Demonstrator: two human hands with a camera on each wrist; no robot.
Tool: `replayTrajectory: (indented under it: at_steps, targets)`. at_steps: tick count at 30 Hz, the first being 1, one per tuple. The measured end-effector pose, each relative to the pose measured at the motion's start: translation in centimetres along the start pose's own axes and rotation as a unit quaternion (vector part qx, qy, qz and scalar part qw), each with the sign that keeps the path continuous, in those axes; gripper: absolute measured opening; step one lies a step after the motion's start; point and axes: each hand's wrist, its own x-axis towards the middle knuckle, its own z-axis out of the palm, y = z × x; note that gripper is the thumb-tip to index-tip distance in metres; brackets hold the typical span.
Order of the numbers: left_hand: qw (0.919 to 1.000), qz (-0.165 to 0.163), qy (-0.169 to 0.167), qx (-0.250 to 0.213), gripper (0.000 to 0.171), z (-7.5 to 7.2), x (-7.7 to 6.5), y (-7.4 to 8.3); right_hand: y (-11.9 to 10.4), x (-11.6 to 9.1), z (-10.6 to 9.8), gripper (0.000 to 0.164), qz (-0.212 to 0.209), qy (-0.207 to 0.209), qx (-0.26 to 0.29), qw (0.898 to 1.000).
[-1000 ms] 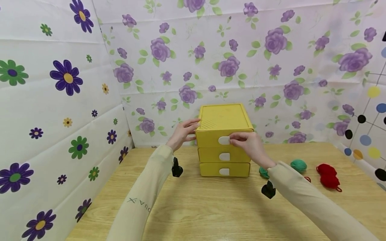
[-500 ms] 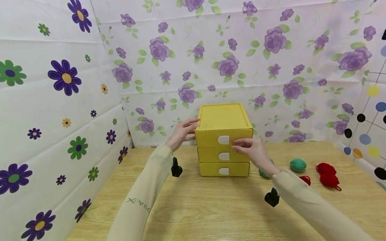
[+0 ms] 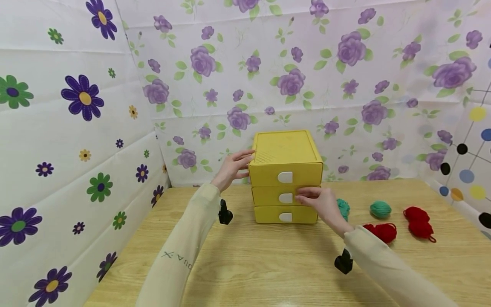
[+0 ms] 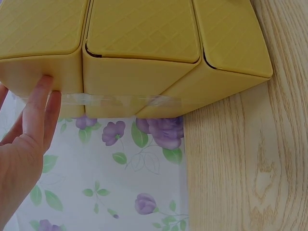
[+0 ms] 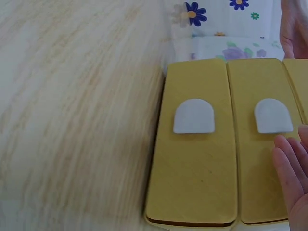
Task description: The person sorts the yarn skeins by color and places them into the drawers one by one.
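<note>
A yellow drawer unit (image 3: 285, 147) with three stacked drawers stands at the back of the table, all drawers pushed in. Each front carries a white rounded pull tab. My left hand (image 3: 231, 169) touches the unit's upper left side with extended fingers; in the left wrist view, the fingertips (image 4: 44, 82) rest on its yellow side. My right hand (image 3: 319, 204) is at the middle drawer (image 3: 268, 196), its fingertips just right of the middle pull tab (image 3: 285, 198). In the right wrist view, the fingers (image 5: 288, 166) lie beside that tab (image 5: 273, 116) without gripping it.
Right of the unit lie green yarn balls (image 3: 380, 209), one partly behind my right hand (image 3: 343, 209). Red yarn skeins (image 3: 418, 224) lie farther right, one (image 3: 385, 233) partly behind my right sleeve. Flowered cloth walls (image 3: 215, 140) enclose the wooden table (image 3: 245, 264).
My right hand has left the top drawer's pull tab and moved down to the middle drawer's tab. My left hand stays at the unit's side. More of the red yarn shows.
</note>
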Motion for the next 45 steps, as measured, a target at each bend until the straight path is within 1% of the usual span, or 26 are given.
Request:
replayTrajectory:
  at_steps: [5,8,10,14,17,20,28,32,40,43,45]
  targets:
    - [0.9999,-0.003,-0.011,0.003,0.043,0.4,-0.8,1.1,0.2,-0.2,0.4,0.022,-0.003,0.008,-0.027,1.000]
    - [0.9999,-0.003,-0.008,0.006,0.043,0.6,-1.0,1.4,0.4,-0.3,0.6,0.021,-0.008,0.015,-0.037,0.999]
    - [1.0000,-0.004,-0.005,0.004,0.043,0.6,-0.8,1.2,0.6,-0.3,0.7,0.021,-0.010,0.015,-0.039,0.999]
    - [1.0000,-0.005,0.005,-0.001,0.040,0.4,-0.1,0.4,0.9,-0.2,1.0,0.021,-0.009,0.018,-0.043,0.999]
    - [0.9999,-0.001,0.011,0.003,0.039,0.2,0.3,-0.2,1.0,-0.2,1.1,0.021,-0.012,0.020,-0.045,0.999]
    - [0.9999,0.005,0.012,0.007,0.039,0.2,0.5,-0.5,1.1,-0.1,1.2,0.020,-0.014,0.023,-0.048,0.998]
    - [0.9999,0.004,0.013,0.006,0.038,0.1,0.5,-0.5,1.1,0.2,1.3,0.018,-0.002,0.012,-0.020,1.000]
    - [0.9999,0.005,0.014,0.007,0.038,0.0,0.6,-0.6,1.0,0.2,1.3,0.017,-0.005,0.008,-0.025,1.000]
    - [0.9999,-0.001,0.014,0.004,0.038,-0.1,0.6,-0.7,0.7,0.0,1.4,0.014,0.005,-0.004,-0.032,0.999]
    - [0.9999,-0.003,0.012,0.004,0.039,-0.2,0.5,-0.6,0.6,-0.2,1.4,0.014,0.000,-0.008,-0.038,0.999]
    - [0.9999,-0.006,0.008,0.002,0.040,-0.1,0.2,-0.3,0.5,-0.3,1.4,0.014,-0.003,-0.010,-0.042,0.999]
